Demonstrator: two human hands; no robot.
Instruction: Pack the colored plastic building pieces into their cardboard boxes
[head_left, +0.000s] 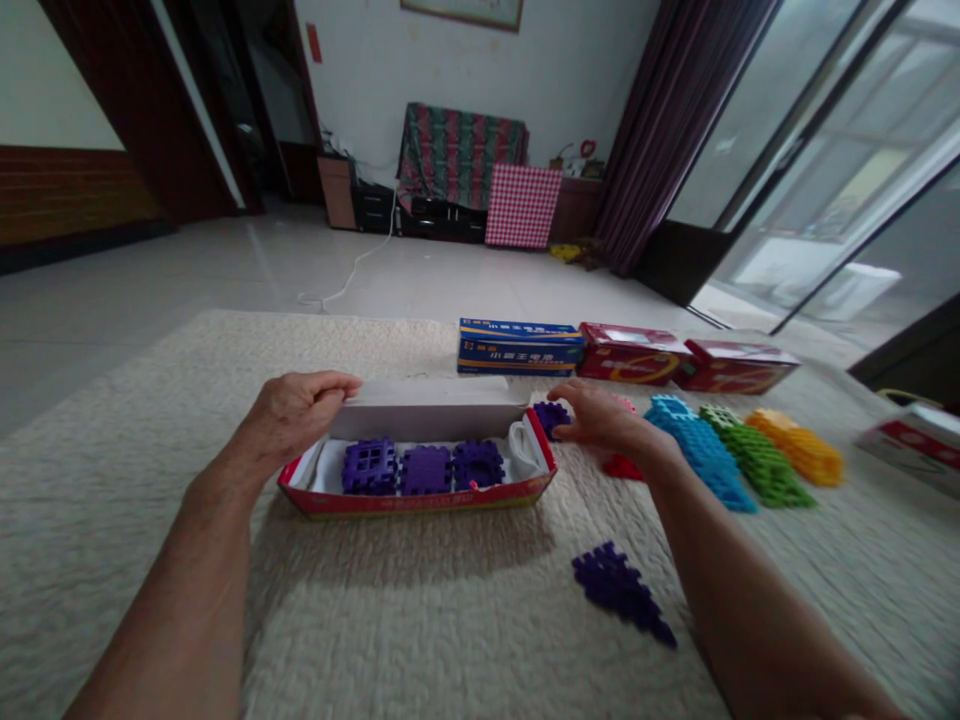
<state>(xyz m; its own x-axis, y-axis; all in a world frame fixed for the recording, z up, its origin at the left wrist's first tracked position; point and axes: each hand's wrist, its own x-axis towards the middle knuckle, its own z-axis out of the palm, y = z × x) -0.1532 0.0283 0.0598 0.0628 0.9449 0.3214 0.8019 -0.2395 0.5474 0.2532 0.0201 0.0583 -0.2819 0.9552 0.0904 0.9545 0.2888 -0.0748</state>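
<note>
A long red-and-white box [420, 498] lies open on a beige mat, with three purple lattice blocks [424, 467] in a row inside. My left hand [298, 406] grips the box's left end at the raised lid, fingers curled on the edge. Just past the box's right end, my right hand [604, 418] closes on another purple block [551, 415]. A flat purple piece [621, 590] lies on the mat nearer me, by my right forearm.
Rows of blue [701, 450], green [754, 455] and orange [796, 445] blocks lie to the right, with a red piece [621, 466] under my wrist. A blue box [519, 347] and two red boxes [679, 360] stand behind. Another box [911, 445] sits at far right.
</note>
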